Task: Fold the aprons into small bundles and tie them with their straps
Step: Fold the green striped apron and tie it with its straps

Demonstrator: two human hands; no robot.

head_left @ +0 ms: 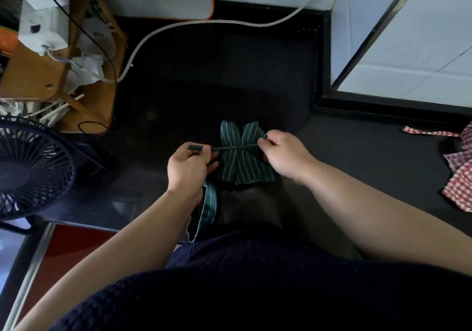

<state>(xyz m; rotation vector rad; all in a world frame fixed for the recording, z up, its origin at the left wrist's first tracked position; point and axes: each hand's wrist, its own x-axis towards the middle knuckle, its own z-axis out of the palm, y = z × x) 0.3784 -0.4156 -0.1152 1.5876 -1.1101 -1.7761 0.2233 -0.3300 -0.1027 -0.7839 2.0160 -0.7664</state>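
**Tying stage, first apron.** The dark green pinstriped cloth apron bundle [240, 163] is sitting at the centre of the view, by the near edge of the black surface [370, 151]. Whether it is resting there or being carried by the hands cannot be told. A narrow matching strap [222, 148] is running taut across the bundle's waist and squeezing the cloth into a bow-tie shape.

The left hand [190, 167], at the bundle's 9 o'clock, is pinching one strap end between thumb and curled fingers. The right hand [283, 154], at 3 o'clock, is clenching the other end close against the cloth. A slack striped strap loop [208, 208] is hanging toward 7 o'clock, below the left wrist.

**Handling.** The bundle is likely light, soft and springy, and the folds will probably be trying to open once tension drops. The flat woven strap looks to offer fair friction but may be twisting under the pull. The best hold is probably on the strap ends near the crossing, pulling evenly outward, with a finger pressing the knot before either end is released.

**Surroundings.** A red-and-white checked cloth apron [459, 177] is lying unfolded on the surface at far 3 o'clock, well apart from the bundle. A dark round cage fan [30, 169] is standing at 9 o'clock, and a white cable [204, 24] is curving across at 12 o'clock.
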